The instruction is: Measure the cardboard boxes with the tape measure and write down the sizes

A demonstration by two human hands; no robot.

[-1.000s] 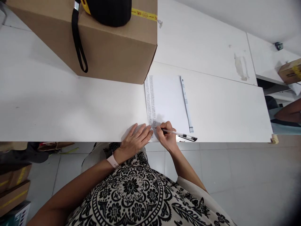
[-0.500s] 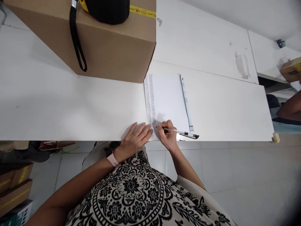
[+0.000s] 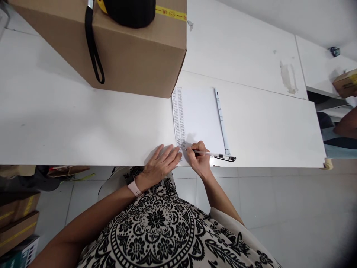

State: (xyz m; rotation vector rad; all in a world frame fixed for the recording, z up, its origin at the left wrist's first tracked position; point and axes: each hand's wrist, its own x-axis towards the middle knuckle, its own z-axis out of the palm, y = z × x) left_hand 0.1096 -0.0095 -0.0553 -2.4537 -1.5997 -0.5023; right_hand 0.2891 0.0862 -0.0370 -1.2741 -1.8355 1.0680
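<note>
A white sheet of paper (image 3: 200,115) lies near the table's front edge, with two columns of small handwriting along its left side. My right hand (image 3: 199,158) grips a pen (image 3: 214,154), its tip at the paper beside the lower end of the second column. The clear barrel points to the right. My left hand (image 3: 163,162) lies flat, fingers stretched out, its fingertips over the paper's lower left corner. A printed light-blue strip (image 3: 222,123) shows along the paper's right side.
A large cardboard box (image 3: 139,67) stands on the white table (image 3: 264,130), behind and left of the paper. On it sits a black and yellow object (image 3: 129,13) with a hanging strap (image 3: 95,52). Boxes (image 3: 18,230) lie lower left. Another person's arm (image 3: 347,123) shows at right.
The view has shifted very slightly. My right hand and the pen have barely moved at the second column; my left hand stays flat in place. The other person's arm at right has moved a little.
</note>
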